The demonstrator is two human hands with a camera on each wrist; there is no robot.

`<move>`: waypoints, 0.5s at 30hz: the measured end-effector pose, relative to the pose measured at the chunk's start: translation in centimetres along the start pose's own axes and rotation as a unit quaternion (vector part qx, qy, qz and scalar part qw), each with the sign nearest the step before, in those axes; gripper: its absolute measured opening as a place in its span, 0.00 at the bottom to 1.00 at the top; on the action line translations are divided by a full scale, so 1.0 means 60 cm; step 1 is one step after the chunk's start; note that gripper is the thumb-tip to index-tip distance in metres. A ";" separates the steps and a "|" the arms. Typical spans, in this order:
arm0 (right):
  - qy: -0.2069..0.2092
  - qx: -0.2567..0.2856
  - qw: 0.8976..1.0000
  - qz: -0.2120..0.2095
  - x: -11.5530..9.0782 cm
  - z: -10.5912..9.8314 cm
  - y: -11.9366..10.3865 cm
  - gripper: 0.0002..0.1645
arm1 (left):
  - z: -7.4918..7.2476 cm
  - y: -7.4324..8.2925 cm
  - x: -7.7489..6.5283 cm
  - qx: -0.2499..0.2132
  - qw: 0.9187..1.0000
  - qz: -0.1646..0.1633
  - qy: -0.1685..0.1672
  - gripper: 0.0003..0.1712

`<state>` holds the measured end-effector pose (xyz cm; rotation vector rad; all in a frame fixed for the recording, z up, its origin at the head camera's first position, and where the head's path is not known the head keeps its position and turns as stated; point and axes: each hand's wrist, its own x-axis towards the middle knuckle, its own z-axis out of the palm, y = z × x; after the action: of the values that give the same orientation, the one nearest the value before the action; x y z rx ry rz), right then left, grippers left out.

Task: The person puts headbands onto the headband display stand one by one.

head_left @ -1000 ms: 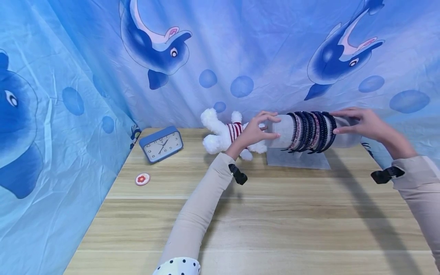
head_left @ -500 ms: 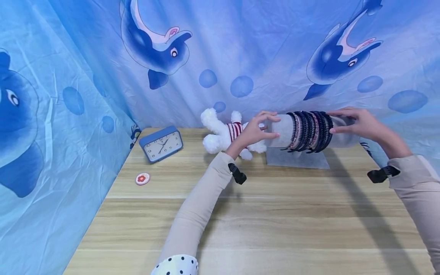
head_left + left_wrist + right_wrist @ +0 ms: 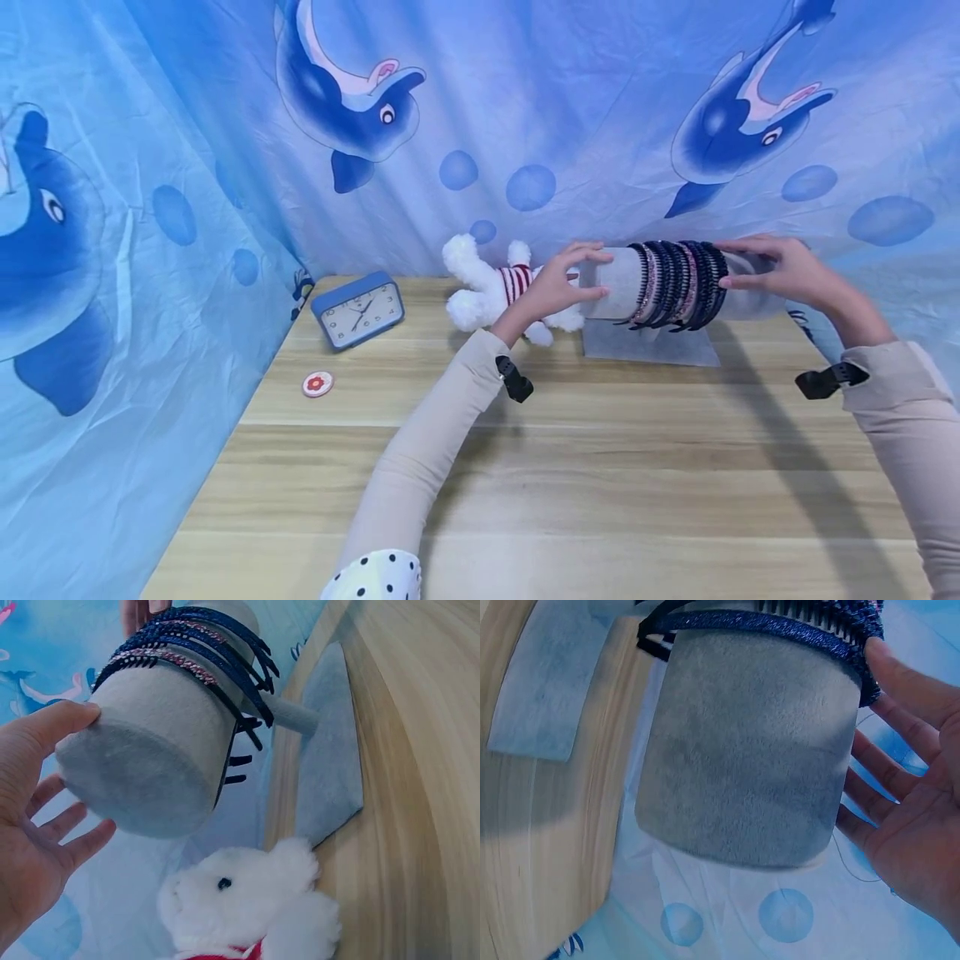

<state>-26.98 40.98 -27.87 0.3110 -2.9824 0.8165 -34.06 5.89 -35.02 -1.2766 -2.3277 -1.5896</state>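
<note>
Several dark-blue and pink glittery headbands (image 3: 681,285) sit bunched around the padded grey cylinder of a headband display stand (image 3: 613,282). My left hand (image 3: 551,287) holds the cylinder's left end, thumb on its rim in the left wrist view and fingers along the other side. At the right, my right hand (image 3: 791,271) straddles the cylinder with fingers extended. Its thumb tip (image 3: 881,656) touches the outermost headband in the right wrist view, and the fingers are partly hidden behind the cylinder. The stand's flat grey base (image 3: 330,765) rests on the table.
A white plush toy (image 3: 480,287) in a red-striped top lies left of the stand, behind my left hand. A blue alarm clock (image 3: 360,312) and a round flower-patterned disc (image 3: 318,384) are on the wooden table (image 3: 600,483). A dolphin-print curtain (image 3: 600,100) hangs behind.
My right hand has shifted slightly left, and the rightmost headbands have slid closer to the others. My left hand stays at the cylinder's end. The head view has turned slightly.
</note>
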 end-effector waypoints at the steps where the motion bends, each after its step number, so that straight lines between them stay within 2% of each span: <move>1: 0.002 0.008 1.000 0.002 0.000 0.000 0.000 0.42 | -0.005 0.001 -0.001 0.012 1.000 0.001 0.001 0.28; 5: 0.016 0.053 0.998 0.005 0.000 0.001 -0.008 0.41 | -0.036 0.001 -0.006 0.070 0.998 0.005 0.010 0.26; 9: 0.060 0.074 0.995 -0.022 0.002 0.009 -0.036 0.38 | -0.078 0.005 -0.019 0.129 0.991 -0.014 0.023 0.27; 12: 0.109 0.071 0.990 -0.063 0.005 0.023 -0.071 0.35 | -0.111 0.009 -0.035 0.187 0.981 -0.035 0.042 0.28; 15: 0.155 0.073 0.979 -0.106 0.013 0.043 -0.110 0.32 | -0.142 0.011 -0.053 0.246 0.966 -0.045 0.070 0.28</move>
<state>-26.34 33.96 -26.70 0.4499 -2.5561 0.9607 -34.83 -2.68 -31.96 -0.9259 -2.4928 -0.9784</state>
